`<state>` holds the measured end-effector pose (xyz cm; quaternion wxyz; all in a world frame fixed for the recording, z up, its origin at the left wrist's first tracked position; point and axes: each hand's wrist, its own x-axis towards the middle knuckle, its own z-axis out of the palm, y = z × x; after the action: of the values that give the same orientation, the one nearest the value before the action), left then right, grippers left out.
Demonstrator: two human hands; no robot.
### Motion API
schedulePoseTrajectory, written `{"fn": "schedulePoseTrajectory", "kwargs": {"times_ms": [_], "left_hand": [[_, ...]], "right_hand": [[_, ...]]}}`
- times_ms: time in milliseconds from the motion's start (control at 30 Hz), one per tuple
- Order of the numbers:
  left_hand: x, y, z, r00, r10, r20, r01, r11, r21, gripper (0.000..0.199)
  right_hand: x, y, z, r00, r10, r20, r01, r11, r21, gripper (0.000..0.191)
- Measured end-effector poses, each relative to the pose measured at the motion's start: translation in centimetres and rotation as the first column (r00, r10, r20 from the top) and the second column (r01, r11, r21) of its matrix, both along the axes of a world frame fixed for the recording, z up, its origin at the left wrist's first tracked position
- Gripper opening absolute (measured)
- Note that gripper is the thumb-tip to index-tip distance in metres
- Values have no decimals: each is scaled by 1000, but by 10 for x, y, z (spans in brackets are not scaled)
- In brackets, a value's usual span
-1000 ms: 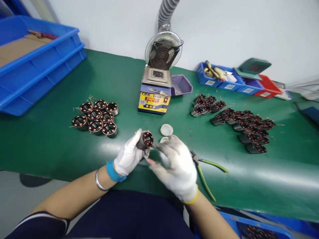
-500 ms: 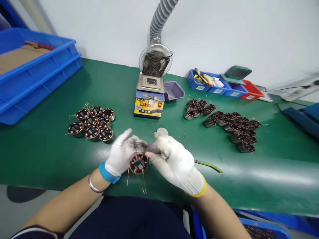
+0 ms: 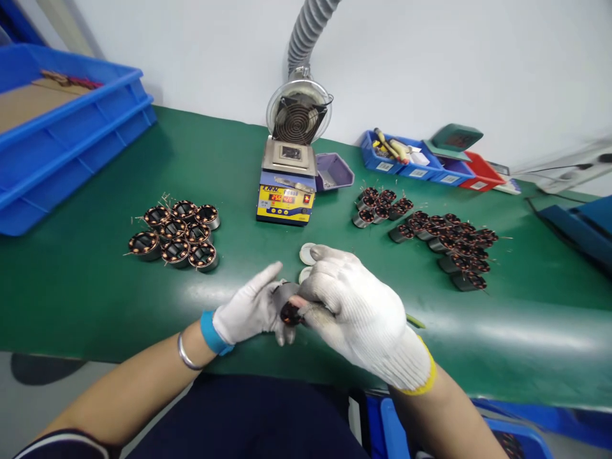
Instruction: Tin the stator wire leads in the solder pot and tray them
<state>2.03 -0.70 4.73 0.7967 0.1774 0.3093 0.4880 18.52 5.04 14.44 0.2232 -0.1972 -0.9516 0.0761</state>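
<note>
A motor stator [image 3: 285, 294], a grey metal ring with copper windings in its dark core, is between my two gloved hands above the front of the bench. My left hand [image 3: 251, 309] cradles it from the left, fingers curled behind it and thumb raised. From the right, my right hand [image 3: 354, 306] pinches its near edge with thumb and fingertips. The stator is tilted, and its wire ends are hidden. Just beyond my right fingers lie two small round pale containers [image 3: 306, 254], partly covered. A green tool handle [image 3: 415, 321] pokes out beside my right hand.
Several stators [image 3: 174, 252] stand grouped at left, with more [image 3: 461, 245] at right. A solder pot [image 3: 285, 201] with a digital display stands mid-bench under a fume duct [image 3: 308, 38]. Small bins [image 3: 415, 167] line the wall; stacked blue crates [image 3: 76, 137] fill the far left.
The stator has turned and tipped, and moved right and slightly up. My right hand has shifted right, covering most of the green handle; a second round container now shows.
</note>
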Motion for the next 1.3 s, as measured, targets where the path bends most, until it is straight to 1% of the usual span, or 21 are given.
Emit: {"fn": "schedulePoseTrajectory", "kwargs": {"times_ms": [67,133,200,233,267,300,333,400,467,567,667,767,833,900,933,967,1033,1100,1133,1167,1300], "left_hand": [[4,-5,0,998,-56,-17,57,997,46,42],[5,-9,1,999,-14,-46,19,995,96,40],[4,-9,1,998,16,-65,-9,994,107,45],[4,-9,1,998,-6,-68,12,996,92,52],[3,-8,0,996,-47,-71,53,996,72,60],[3,-7,-1,992,-99,-74,103,993,49,68],[3,-6,-2,985,-151,-81,154,988,26,75],[5,-6,-5,966,-231,-120,230,973,-21,81],[7,-8,-7,951,-249,-183,243,969,-52,81],[6,-10,-9,924,-245,-293,241,969,-51,79],[2,-9,-5,880,-177,-441,209,978,24,76],[0,-6,3,783,-64,-619,171,978,115,55],[2,-7,9,734,-124,-667,235,969,79,37],[2,-10,14,731,-221,-646,295,955,8,27],[1,-11,17,745,-218,-631,279,960,-2,24],[-2,-13,18,768,-173,-616,224,975,7,23],[-8,-15,19,812,51,-582,-7,997,77,28],[-11,-14,18,781,285,-556,-235,958,162,33],[-10,-13,16,755,336,-563,-271,942,199,33],[-7,-13,14,737,338,-586,-252,941,226,31],[13,-16,11,716,196,-671,-60,974,220,32]], "right_hand": [[6,0,-10,997,-20,-76,14,996,-84,23],[14,-2,-25,953,-71,-296,-3,970,-243,20],[24,-3,-43,821,-192,-537,-39,921,-388,17],[30,-2,-51,764,-268,-587,-32,893,-449,13],[34,-2,-59,749,-333,-573,-4,862,-506,8],[37,0,-66,782,-367,-504,29,829,-558,10],[39,1,-71,842,-357,-404,52,799,-599,23],[38,4,-77,958,-196,-208,20,773,-635,52],[32,5,-80,994,18,-110,-83,781,-620,65],[21,0,-84,986,116,-120,-161,844,-511,65],[17,-6,-88,975,56,-213,-124,939,-321,59],[22,-7,-90,978,-18,-209,-13,989,-144,55],[28,-6,-90,980,-44,-194,33,998,-58,54],[34,-3,-90,979,-55,-195,53,998,-15,55],[37,-2,-90,977,-67,-201,67,998,-8,56],[39,-1,-89,974,-82,-210,83,997,-2,57],[43,0,-87,968,-104,-229,110,994,15,59],[44,0,-85,966,-104,-239,115,993,34,59],[44,0,-84,967,-94,-236,106,994,40,58],[44,0,-84,969,-85,-232,97,994,43,57],[38,-2,-86,972,-88,-217,100,994,46,53]]}}
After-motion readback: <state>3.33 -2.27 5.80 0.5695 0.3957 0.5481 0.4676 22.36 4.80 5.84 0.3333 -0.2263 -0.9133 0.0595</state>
